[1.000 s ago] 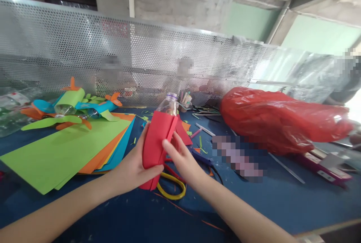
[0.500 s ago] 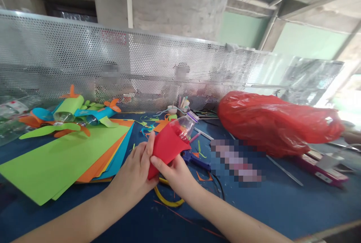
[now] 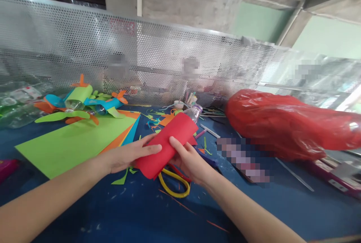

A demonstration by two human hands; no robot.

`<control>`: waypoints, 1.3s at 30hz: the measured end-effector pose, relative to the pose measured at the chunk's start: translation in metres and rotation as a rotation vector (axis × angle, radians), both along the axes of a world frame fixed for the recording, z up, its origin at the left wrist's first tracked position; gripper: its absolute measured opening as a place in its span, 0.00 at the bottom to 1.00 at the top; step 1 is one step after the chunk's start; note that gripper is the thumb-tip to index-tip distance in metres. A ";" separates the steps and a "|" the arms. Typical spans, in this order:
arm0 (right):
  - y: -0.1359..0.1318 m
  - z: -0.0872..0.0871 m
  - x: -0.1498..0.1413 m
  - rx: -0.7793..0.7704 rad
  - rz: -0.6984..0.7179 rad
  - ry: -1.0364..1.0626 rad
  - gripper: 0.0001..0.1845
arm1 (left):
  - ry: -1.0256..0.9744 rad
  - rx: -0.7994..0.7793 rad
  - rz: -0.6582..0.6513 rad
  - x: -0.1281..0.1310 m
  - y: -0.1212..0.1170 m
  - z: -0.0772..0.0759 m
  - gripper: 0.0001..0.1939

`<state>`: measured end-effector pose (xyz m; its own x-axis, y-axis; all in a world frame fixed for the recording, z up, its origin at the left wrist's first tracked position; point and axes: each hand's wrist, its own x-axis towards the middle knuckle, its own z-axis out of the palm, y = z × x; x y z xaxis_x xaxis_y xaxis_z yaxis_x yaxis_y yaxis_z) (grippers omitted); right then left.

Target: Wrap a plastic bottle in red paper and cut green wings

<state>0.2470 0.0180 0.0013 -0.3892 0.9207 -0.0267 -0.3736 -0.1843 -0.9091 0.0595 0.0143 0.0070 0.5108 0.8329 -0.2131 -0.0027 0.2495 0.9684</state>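
wrapping the red paper [image 3: 180, 126] round the clear bottle [image 3: 194, 112] looks like the step you have in hand; the paper forms a sleeve, with the bottle's neck poking out of its far end. the next move seems to call for a snug, even hold, so the paper doesn't slip along the bottle while you bring its edges into line. i cannot tell from here whether the paper is fastened underneath.

the neck points away from you and to your right, towards the perforated screen [image 3: 160, 51]. the long axis runs slantwise, from the near end by your left hand [image 3: 128, 156] to that far, higher-looking end.

both your hands are clamped on the sleeve: the left at its near left side, the right hand [image 3: 191, 162] on its right side, fingertips partly hidden behind. you hold it in front of you over the blue table [image 3: 126, 213], just beyond the yellow loop [image 3: 175, 195].
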 end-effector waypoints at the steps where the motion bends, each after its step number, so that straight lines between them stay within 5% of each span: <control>1: 0.000 -0.001 0.000 -0.014 0.004 -0.001 0.23 | 0.013 -0.017 -0.031 0.000 -0.001 -0.001 0.38; 11: 0.002 -0.003 0.001 -0.079 0.040 -0.088 0.23 | -0.008 0.004 -0.161 -0.002 0.000 -0.004 0.33; 19: 0.003 -0.004 0.002 0.025 0.041 -0.084 0.26 | 0.022 0.071 -0.125 -0.002 -0.001 -0.002 0.36; 28: 0.022 0.010 0.016 0.107 -0.329 0.057 0.29 | 0.337 0.315 -0.061 -0.009 0.007 0.000 0.42; 39: 0.025 0.010 0.022 0.108 -0.350 0.070 0.25 | 0.445 0.363 -0.089 -0.011 0.010 -0.001 0.44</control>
<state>0.2685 0.0429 0.0115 -0.0476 0.9945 0.0934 -0.4593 0.0612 -0.8862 0.0487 0.0239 0.0060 0.5085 0.8508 -0.1327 0.4304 -0.1177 0.8950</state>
